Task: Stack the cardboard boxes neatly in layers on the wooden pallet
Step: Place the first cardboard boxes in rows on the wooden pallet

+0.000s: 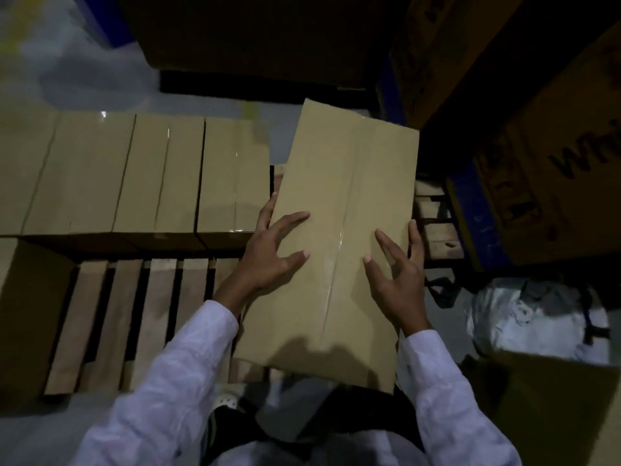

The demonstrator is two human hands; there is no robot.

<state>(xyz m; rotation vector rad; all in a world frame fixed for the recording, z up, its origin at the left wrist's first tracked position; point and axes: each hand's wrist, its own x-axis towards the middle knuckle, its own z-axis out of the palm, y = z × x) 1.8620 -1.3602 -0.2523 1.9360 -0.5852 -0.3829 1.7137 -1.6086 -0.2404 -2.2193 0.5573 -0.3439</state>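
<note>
A long taped cardboard box (339,183) lies slightly skewed over the right end of the wooden pallet (134,314). My left hand (272,253) rests on its top near the left edge, with some fingers bent down over that edge. My right hand (396,274) sits on the top by the right edge, one finger hooked over the side. A row of several similar boxes (134,173) stands side by side along the pallet's far part. Bare slats show in front of that row.
A tall box (30,314) stands at the pallet's left front. Large printed cartons (544,156) rise on the right, with another big carton (255,31) at the back. A crumpled plastic bag (534,314) and a brown box (551,408) lie at lower right.
</note>
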